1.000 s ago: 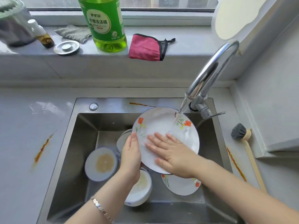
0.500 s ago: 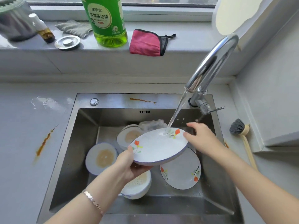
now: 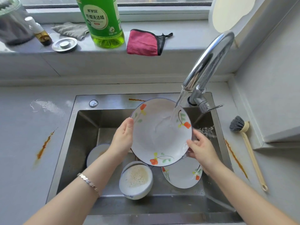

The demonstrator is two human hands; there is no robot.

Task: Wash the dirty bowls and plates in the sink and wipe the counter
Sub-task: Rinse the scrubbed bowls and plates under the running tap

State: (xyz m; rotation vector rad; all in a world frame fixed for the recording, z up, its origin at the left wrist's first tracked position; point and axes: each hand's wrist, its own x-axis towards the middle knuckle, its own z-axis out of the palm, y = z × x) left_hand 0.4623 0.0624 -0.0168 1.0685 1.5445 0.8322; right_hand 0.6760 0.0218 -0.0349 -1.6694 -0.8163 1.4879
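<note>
Over the sink (image 3: 84, 127), the floral plate (image 3: 160, 137), nearly flat a moment ago, is now tilting steeply under the faucet (image 3: 209, 62) stream, the left hand (image 3: 123, 138) gripping its left rim while the right hand (image 3: 201, 148), earlier free, is grasping its right edge.

Plate (image 3: 160, 140): glazed ceramic, glossy, wet. Sink (image 3: 84, 127): brushed steel, dull sheen. Tap (image 3: 209, 62): polished chrome, mirror-bright. Counter (image 3: 21, 159): smooth, matt grey, stone-like. Bottle (image 3: 103, 21): clear green plastic, glossy label. Cloth (image 3: 142, 43): pink, fuzzy fabric. Brush (image 3: 250, 153): pale wood-look handle, dark bristles. Bracelet (image 3: 88, 181): shiny metal links.
</note>
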